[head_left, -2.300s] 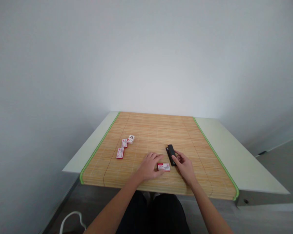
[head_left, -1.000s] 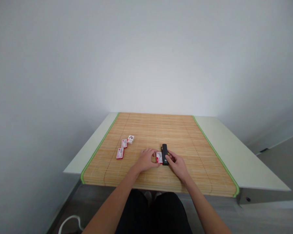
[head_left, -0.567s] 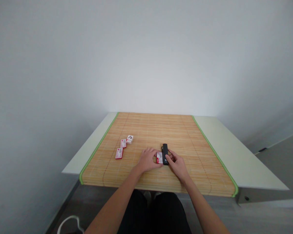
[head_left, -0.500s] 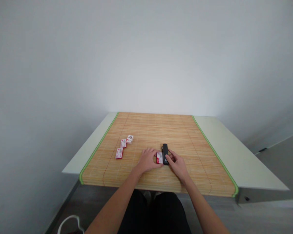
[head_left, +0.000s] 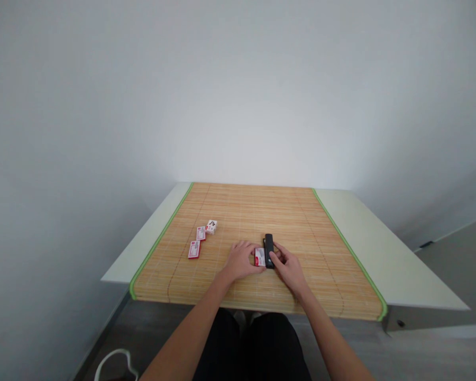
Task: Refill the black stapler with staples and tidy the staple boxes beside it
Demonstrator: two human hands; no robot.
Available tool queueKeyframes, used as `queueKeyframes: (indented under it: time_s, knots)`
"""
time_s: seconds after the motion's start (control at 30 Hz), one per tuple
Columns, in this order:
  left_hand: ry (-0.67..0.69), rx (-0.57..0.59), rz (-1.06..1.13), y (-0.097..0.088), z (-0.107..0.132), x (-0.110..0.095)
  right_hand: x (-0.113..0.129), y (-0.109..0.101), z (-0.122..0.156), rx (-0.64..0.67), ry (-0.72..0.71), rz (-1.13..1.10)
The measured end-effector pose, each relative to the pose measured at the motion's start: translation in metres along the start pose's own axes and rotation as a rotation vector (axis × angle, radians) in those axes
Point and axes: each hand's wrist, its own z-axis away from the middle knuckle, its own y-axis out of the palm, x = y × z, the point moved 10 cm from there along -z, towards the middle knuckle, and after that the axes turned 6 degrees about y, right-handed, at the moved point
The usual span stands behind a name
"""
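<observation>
My left hand [head_left: 240, 261] curls its fingers against the left side of a small red and white box [head_left: 259, 256] lying on the bamboo mat [head_left: 262, 211]. Right beside the box lies a black stapler [head_left: 268, 243], pointing away from me and touching the box's right side. My right hand [head_left: 286, 266] has its fingers closed on the near end of the stapler. Both hands rest low on the mat near its front middle.
Three more small red and white boxes [head_left: 200, 233] lie in a slanted row at the mat's left. The mat has green side edges and covers a pale table [head_left: 384, 248] set against a white wall. A white cord [head_left: 117, 360] lies on the floor below left.
The stapler and the box were slid away from me and brought side by side; the box was turned. In the last second my hands barely moved.
</observation>
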Motion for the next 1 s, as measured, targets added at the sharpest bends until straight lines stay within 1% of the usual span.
queueKeyframes:
  time_s: [0.37,0.5,0.6,0.67,0.73,0.8,0.9,1.0]
  knots:
    - [0.000,0.005,0.023,0.001,0.000,0.005,0.001,0.000,0.001,0.003,-0.025,0.035]
    - [-0.010,-0.039,0.058,-0.002,0.001,0.007,0.004,-0.001,0.002,0.003,-0.034,0.028]
    - [-0.058,-0.089,0.106,-0.007,0.003,0.013,0.005,-0.001,0.002,-0.001,-0.030,0.018]
    - [-0.049,-0.073,0.121,-0.007,0.003,0.013,0.004,-0.002,0.001,-0.004,-0.025,0.017]
    - [0.005,-0.025,0.124,-0.004,0.003,0.008,0.003,-0.002,0.001,-0.011,-0.021,0.018]
    - [0.040,-0.013,0.123,-0.003,0.004,0.005,0.002,-0.002,0.000,-0.010,-0.022,0.014]
    - [0.025,-0.037,0.100,-0.004,0.004,0.006,0.000,-0.002,0.000,-0.010,-0.015,-0.001]
    - [0.017,-0.019,0.057,0.000,0.003,0.006,0.000,-0.001,0.001,-0.005,-0.012,-0.018]
